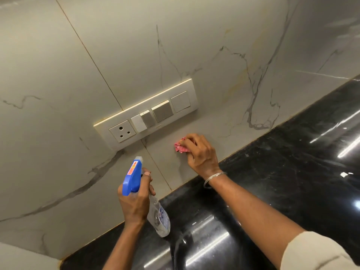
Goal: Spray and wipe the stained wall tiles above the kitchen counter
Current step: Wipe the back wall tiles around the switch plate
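Note:
The wall tiles (120, 45) are pale marble-look with grey veins and faint yellowish stains at the right. My right hand (201, 152) grips a crumpled pink cloth (180, 147) and presses it against the tile just below the switch panel, close above the counter. My left hand (134, 197) holds a clear spray bottle (158, 217) by its neck, a finger at the trigger. Its blue spray head (133, 175) points up toward the wall, near a vertical tile joint.
A cream switch panel (146, 115) with a socket and several switches is set in the wall directly above the cloth. The glossy black stone counter (272, 191) runs along the wall's base. A silver bangle (213, 178) circles my right wrist.

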